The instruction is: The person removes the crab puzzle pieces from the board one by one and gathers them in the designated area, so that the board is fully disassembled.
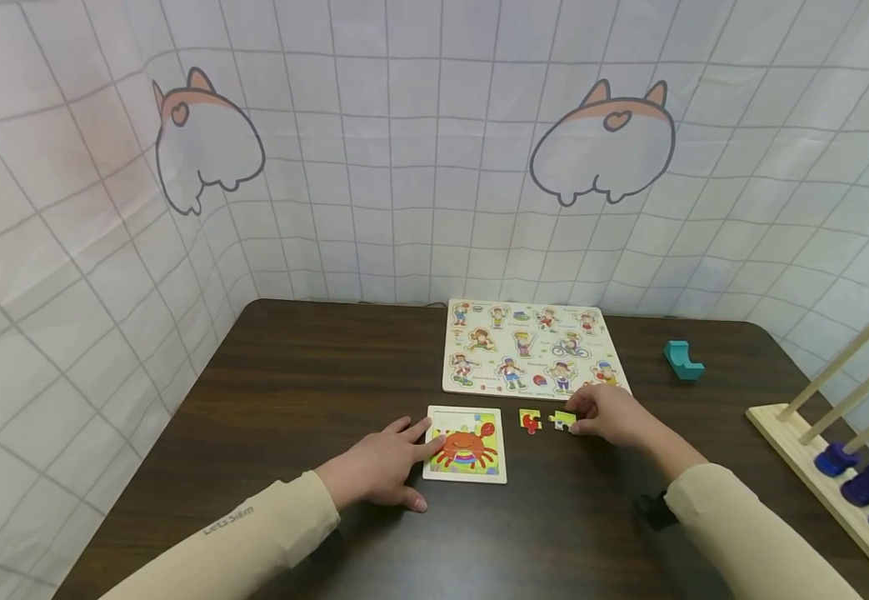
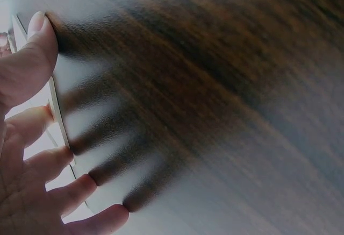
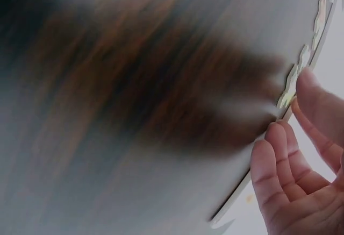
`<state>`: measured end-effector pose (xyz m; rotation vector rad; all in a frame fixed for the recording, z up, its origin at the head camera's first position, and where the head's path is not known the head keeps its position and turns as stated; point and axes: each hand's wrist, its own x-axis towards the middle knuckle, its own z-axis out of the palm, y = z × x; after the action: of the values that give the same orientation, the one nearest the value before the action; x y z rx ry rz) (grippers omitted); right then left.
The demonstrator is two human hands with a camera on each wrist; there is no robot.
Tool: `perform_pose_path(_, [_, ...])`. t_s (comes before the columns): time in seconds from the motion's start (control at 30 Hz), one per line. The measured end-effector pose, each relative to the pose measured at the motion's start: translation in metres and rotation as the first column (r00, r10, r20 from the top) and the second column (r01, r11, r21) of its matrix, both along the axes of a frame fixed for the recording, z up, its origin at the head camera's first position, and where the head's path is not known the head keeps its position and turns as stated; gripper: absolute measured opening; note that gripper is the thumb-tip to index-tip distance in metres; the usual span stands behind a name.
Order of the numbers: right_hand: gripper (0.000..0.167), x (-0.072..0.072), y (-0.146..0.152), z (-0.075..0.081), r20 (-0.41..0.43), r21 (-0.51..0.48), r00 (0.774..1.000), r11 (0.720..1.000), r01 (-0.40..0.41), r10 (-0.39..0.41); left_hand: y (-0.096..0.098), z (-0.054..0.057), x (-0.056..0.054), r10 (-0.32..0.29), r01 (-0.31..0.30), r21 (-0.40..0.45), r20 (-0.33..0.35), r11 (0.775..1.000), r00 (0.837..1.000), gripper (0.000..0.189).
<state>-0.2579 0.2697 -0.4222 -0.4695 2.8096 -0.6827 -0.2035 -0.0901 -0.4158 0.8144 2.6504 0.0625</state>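
My left hand (image 1: 389, 462) rests with spread, straight fingers on the left side of a small framed crab jigsaw puzzle (image 1: 466, 451). Its thumb lies on the dark table below the frame. Along the puzzle's top left, the pale tray bottom shows. To the right, my right hand (image 1: 608, 414) pinches the edge of a yellow jigsaw piece (image 1: 562, 421) between thumb and forefinger, low over the table. A red and yellow jigsaw piece (image 1: 530, 420) lies just left of it. In the right wrist view, the other fingers (image 3: 264, 162) are bent near the edge of a board.
Behind the pieces lies a large picture board (image 1: 505, 337) of children playing sports. A teal curved block (image 1: 683, 361) sits at the back right. On the right stands a wooden peg rack (image 1: 801, 446) with purple beads. A patterned white curtain (image 1: 404, 167) surrounds the table (image 1: 314, 358).
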Motion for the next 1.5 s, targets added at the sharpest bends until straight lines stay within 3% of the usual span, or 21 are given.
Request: perform_pose_path(1.5, [0.022,0.0020,-0.0015,0.0034,0.029,0.016,1.000,1.000,0.001,-0.002,0.0003,0.0024,0.0015,-0.002,0.002,-0.001,-0.002,1.000,1.000,0.090])
